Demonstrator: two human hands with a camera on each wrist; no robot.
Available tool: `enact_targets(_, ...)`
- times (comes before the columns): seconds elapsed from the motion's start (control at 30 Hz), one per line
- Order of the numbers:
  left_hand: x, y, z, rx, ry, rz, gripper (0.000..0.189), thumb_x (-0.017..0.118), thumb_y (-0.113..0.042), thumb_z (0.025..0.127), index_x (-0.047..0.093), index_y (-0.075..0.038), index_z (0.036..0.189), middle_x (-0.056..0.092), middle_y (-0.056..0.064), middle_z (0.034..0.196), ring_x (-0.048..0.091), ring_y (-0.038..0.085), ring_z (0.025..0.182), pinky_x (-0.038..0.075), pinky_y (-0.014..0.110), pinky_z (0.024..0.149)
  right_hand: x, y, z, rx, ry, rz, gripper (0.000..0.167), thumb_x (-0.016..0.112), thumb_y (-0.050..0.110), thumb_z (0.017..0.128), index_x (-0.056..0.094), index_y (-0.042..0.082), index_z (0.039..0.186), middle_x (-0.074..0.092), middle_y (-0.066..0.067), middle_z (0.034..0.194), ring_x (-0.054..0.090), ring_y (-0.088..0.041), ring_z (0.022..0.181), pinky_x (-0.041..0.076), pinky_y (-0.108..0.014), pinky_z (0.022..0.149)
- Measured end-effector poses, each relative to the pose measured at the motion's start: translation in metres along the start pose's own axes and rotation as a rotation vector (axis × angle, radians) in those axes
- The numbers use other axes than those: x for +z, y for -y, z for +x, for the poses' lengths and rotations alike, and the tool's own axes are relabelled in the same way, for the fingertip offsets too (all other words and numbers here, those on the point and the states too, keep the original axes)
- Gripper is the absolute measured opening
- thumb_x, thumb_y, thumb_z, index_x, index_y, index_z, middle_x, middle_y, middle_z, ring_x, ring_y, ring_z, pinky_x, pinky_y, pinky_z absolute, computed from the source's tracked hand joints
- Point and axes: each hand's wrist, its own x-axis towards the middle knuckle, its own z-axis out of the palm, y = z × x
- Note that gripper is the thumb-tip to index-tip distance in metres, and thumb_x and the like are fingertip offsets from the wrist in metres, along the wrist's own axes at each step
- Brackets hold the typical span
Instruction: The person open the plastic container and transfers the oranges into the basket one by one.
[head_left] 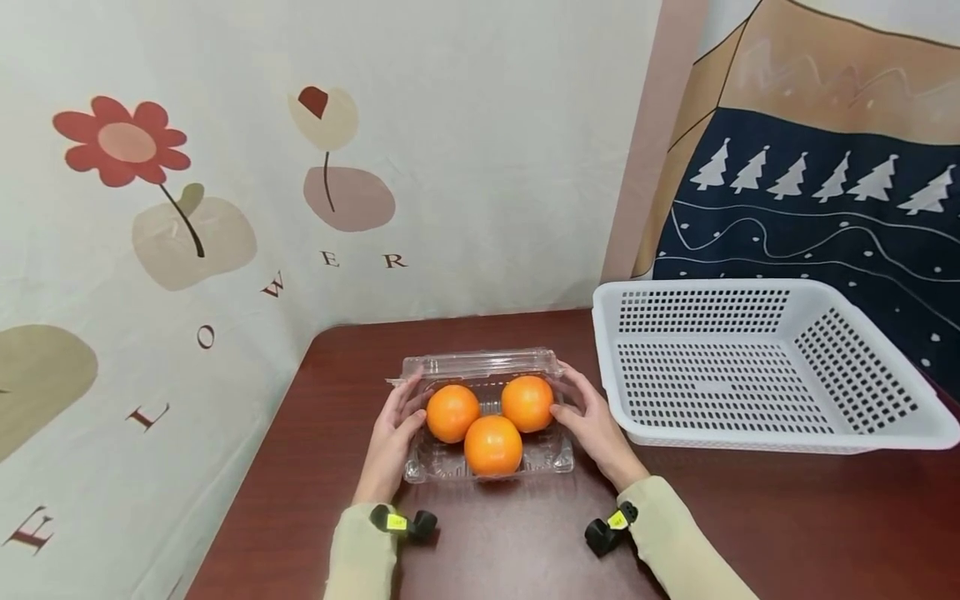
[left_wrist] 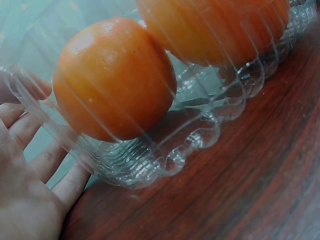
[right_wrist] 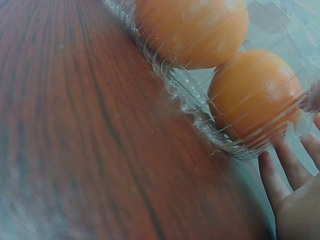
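Observation:
Three oranges (head_left: 492, 446) sit in a clear plastic clamshell box (head_left: 536, 460), two at the back and one in front. Its lid (head_left: 480, 363) stands folded up along the far side. At the box's left wall, my left hand (head_left: 392, 429) grips the side, thumb over the rim and fingers outside. My right hand (head_left: 596, 425) holds the opposite wall the same way, its thumb close to the right orange (head_left: 527, 403). Through the ribbed plastic, the left wrist view shows one orange (left_wrist: 115, 80) near the left fingers, and the right wrist view another (right_wrist: 255, 95).
A white perforated plastic basket (head_left: 615, 367) stands to the right on the dark red wooden table (head_left: 300, 483). Behind the table hang a flower-printed cloth (head_left: 487, 167) and a dark cloth with white trees (head_left: 810, 225). Each wrist wears a black strap camera (head_left: 405, 523).

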Motion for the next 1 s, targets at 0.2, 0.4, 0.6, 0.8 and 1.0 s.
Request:
enact_targets(0.2,-0.001,0.0,0.0,-0.004,-0.018,0.012,0.048,0.047,-0.004,0.091,0.037,-0.02,0.135,0.035,-0.005,0.139,0.036,0.023,0.124,0.038,0.02,0.092,0.001,0.0,-0.001,0.009,-0.006,-0.015,0.054,0.058,0.008,0.085,0.037,0.015,0.133,0.041,-0.011,0.134,0.039,-0.025,0.122,0.041,-0.021,0.088)
enact_targets(0.4,0.0,0.002,-0.002,-0.028,-0.021,0.018,0.049,0.05,-0.007,0.09,0.036,-0.021,0.135,0.037,0.0,0.138,0.036,0.023,0.124,0.038,0.019,0.092,0.001,-0.002,-0.003,-0.007,-0.005,-0.03,0.054,0.059,0.009,0.085,0.037,0.019,0.134,0.034,-0.004,0.139,0.039,-0.023,0.122,0.041,-0.021,0.089)
enact_targets(0.6,0.0,0.003,-0.002,-0.028,-0.022,0.021,0.049,0.047,-0.004,0.091,0.036,-0.022,0.136,0.038,0.002,0.137,0.036,0.024,0.124,0.037,0.018,0.091,0.001,-0.005,-0.002,-0.035,0.005,-0.021,0.055,0.058,0.008,0.085,0.037,0.02,0.134,0.036,-0.002,0.138,0.039,-0.023,0.123,0.041,-0.023,0.089)
enact_targets(0.8,0.0,0.003,-0.003,-0.016,-0.004,0.014,0.051,0.044,-0.002,0.091,0.034,-0.019,0.137,0.037,0.004,0.138,0.035,0.025,0.125,0.037,0.018,0.092,0.001,-0.003,-0.003,-0.036,0.008,-0.033,0.057,0.057,0.004,0.085,0.037,0.022,0.135,0.035,0.001,0.139,0.038,-0.024,0.123,0.04,-0.023,0.09)
enact_targets(1.0,0.0,0.003,-0.002,0.009,0.009,0.002,0.052,0.045,-0.001,0.091,0.032,-0.016,0.139,0.035,0.006,0.139,0.034,0.028,0.125,0.037,0.018,0.092,0.003,0.012,-0.005,-0.04,0.019,-0.035,0.057,0.054,-0.004,0.084,0.035,0.014,0.135,0.032,-0.007,0.14,0.035,-0.031,0.124,0.04,-0.027,0.091)
